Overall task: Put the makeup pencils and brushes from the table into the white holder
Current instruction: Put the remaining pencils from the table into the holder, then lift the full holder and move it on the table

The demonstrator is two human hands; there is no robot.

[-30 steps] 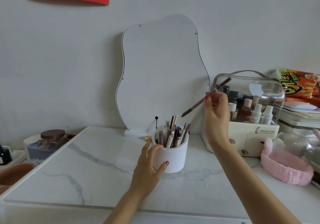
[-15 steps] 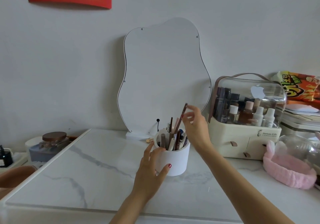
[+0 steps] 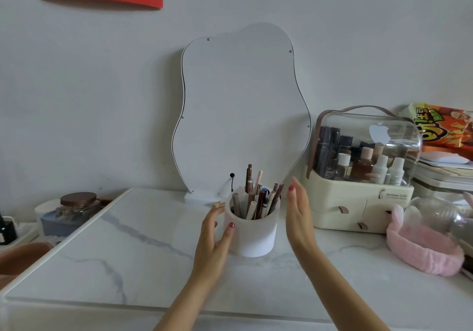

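The white holder (image 3: pixel 252 238) stands on the marble table (image 3: pixel 143 254) in front of the mirror. Several makeup pencils and brushes (image 3: pixel 252 197) stick up out of it. My left hand (image 3: pixel 212 238) holds the holder from its left side, thumb on the front wall and fingers round the back. My right hand (image 3: pixel 298 213) is just to the right of the holder, fingers straight, holding nothing and a little apart from the wall. No loose pencil or brush shows on the table.
A wavy mirror (image 3: pixel 243 105) leans on the wall behind. A cream cosmetics case (image 3: pixel 358 202) stands at the right, with a pink headband (image 3: pixel 422 249) and a glass dome (image 3: pixel 432 213) beyond. A lidded jar (image 3: pixel 78 202) is at the left, a small wooden clip (image 3: pixel 219 205) behind the holder.
My right hand lowered the brown pencil into the holder, let it go and dropped to the holder's right side, empty. My left hand stayed on the holder.
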